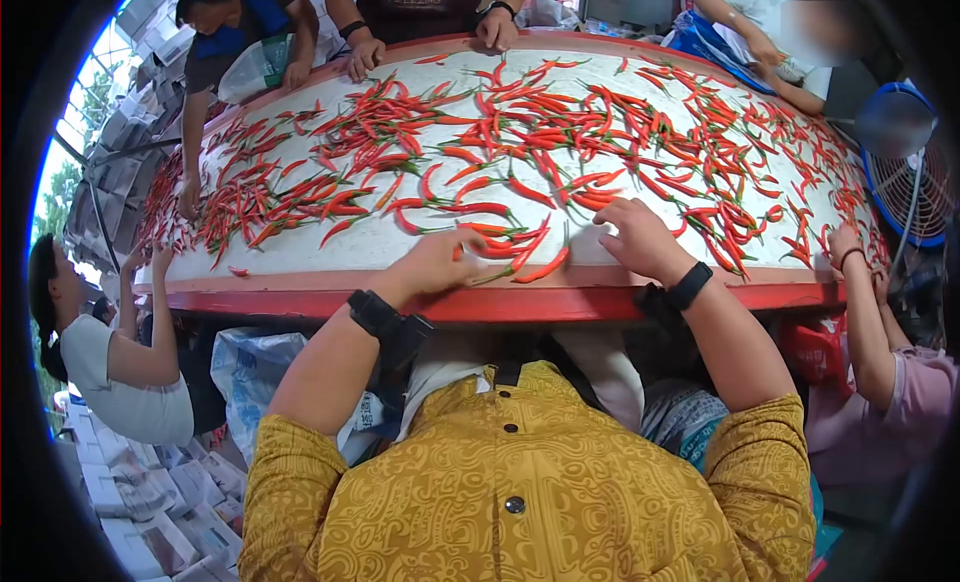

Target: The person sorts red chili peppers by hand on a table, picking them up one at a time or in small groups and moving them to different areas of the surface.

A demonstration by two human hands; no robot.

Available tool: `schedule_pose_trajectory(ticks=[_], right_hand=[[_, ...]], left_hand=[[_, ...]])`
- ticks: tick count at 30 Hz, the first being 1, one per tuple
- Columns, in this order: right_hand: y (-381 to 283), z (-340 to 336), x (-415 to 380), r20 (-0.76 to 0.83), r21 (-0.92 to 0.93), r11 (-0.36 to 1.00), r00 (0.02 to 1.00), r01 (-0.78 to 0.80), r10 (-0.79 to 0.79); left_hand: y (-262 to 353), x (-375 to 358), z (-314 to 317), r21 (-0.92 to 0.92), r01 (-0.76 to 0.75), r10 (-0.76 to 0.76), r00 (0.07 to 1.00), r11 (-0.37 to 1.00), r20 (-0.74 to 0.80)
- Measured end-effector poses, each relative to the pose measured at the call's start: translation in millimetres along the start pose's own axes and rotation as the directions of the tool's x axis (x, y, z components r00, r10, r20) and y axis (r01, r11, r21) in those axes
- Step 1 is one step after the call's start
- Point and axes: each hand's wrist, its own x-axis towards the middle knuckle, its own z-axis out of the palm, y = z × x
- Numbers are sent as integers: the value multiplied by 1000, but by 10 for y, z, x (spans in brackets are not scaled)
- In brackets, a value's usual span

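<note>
Red chili peppers (545,265) with green stems lie scattered across a white tabletop (350,252). At the near edge my left hand (437,262) curls over a small bunch of them, thumb and fingers closed around the stem end of a red pepper. Several peppers fan out to the right of its fingertips. My right hand (642,242) rests low over the table on the other side of that bunch. Its fingers are bent and apart, with no pepper visible in them. Just beyond its fingertips lie more peppers (597,197).
A red rim (500,304) borders the table. People's hands work around it: far left (190,197), far side (367,57), right (845,242). A blue-framed fan (905,167) stands at the right. Plastic bags (255,382) sit below the near edge.
</note>
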Motion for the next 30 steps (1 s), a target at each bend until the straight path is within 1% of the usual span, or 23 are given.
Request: schedule_pose_trajectory(ticks=[1,2,3,4,5,6,8,9,10,11,13,14,16,17,18,20,21,22,24,25,26,28,30], right_hand=[[11,-59,-44,4,12,999,999,44,-44],[-1,-136,-89,4,10,999,999,37,-37],[-99,-259,-132,205,74,996,978,-59,43],[-132,-330,-187,401,117,980,910,-163,103],[-43,-242,-250,416,151,985,909,-84,14],[-9,-162,-318,416,149,985,909,-86,16],[-31,-12,-391,151,296,950,977,101,-151],[-23,23,-368,151,295,951,977,98,-147],[-23,53,-318,235,293,948,953,120,-193],[-33,62,-257,315,294,945,919,143,-237],[-68,51,-108,334,259,950,907,175,-258],[-74,48,-33,354,226,951,892,210,-281],[32,192,120,230,325,907,907,269,-352],[113,274,196,161,325,888,907,325,-390],[147,208,181,156,322,890,909,322,-386],[186,45,124,85,244,904,921,351,-381],[251,28,48,30,262,898,927,354,-374],[265,-107,-54,29,263,899,929,350,-370],[358,-398,-280,359,284,948,901,144,-245],[461,-457,-389,363,282,949,900,141,-241],[585,-503,-500,397,210,972,900,103,-181],[889,-570,-706,435,63,997,898,35,-59],[1197,-600,-884,366,22,997,929,-69,56]], left_hand=[[42,34,74,107,-211,209,977,971,30],[86,90,121,105,-215,213,976,971,36],[185,137,141,224,-100,102,995,969,2],[283,180,167,336,20,-5,999,942,-47],[377,222,208,386,54,-1,991,921,-136],[394,269,251,385,52,1,991,922,-134],[348,379,348,329,69,33,955,942,-296],[289,454,409,343,30,105,925,939,-366],[271,512,449,343,27,106,926,939,-362],[255,571,482,268,-11,139,875,963,-463],[302,664,535,154,-65,148,767,986,-624],[354,674,573,157,-69,152,770,985,-619],[798,536,559,152,143,-62,895,978,-441],[899,513,574,267,180,-86,940,947,-329],[914,496,634,271,174,-80,942,947,-327],[851,451,760,540,198,-73,967,818,-244],[790,467,778,532,171,-38,967,829,-251],[717,502,782,533,167,-37,968,829,-246],[595,612,757,519,177,11,941,836,-339],[584,684,709,549,233,-39,939,802,-342],[492,750,684,546,232,-39,939,805,-342],[353,859,647,546,166,170,843,821,-511],[464,928,642,553,202,148,840,809,-523]])
